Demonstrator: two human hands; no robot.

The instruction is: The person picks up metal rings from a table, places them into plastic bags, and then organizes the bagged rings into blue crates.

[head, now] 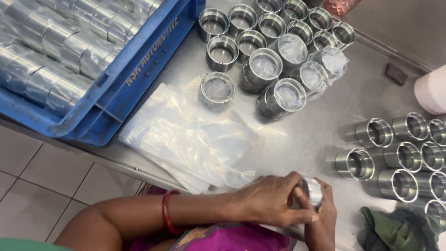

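Observation:
Both my hands meet at the near edge of the steel table [320, 135]. My left hand [267, 200] and my right hand [323, 218] together grip one shiny metal ring [313, 189] wrapped in clear plastic; only part of it shows between the fingers. A red bangle [166, 211] sits on my left forearm. A stack of clear plastic bags [186, 137] lies just beyond my left hand.
A blue crate [134, 69] of bagged metal cylinders fills the left. Bare and bagged rings [274, 42] stand in rows at the back. Several bare rings [399, 155] lie at the right, with a green cloth [390, 230] below and a white roll [432, 90] beyond.

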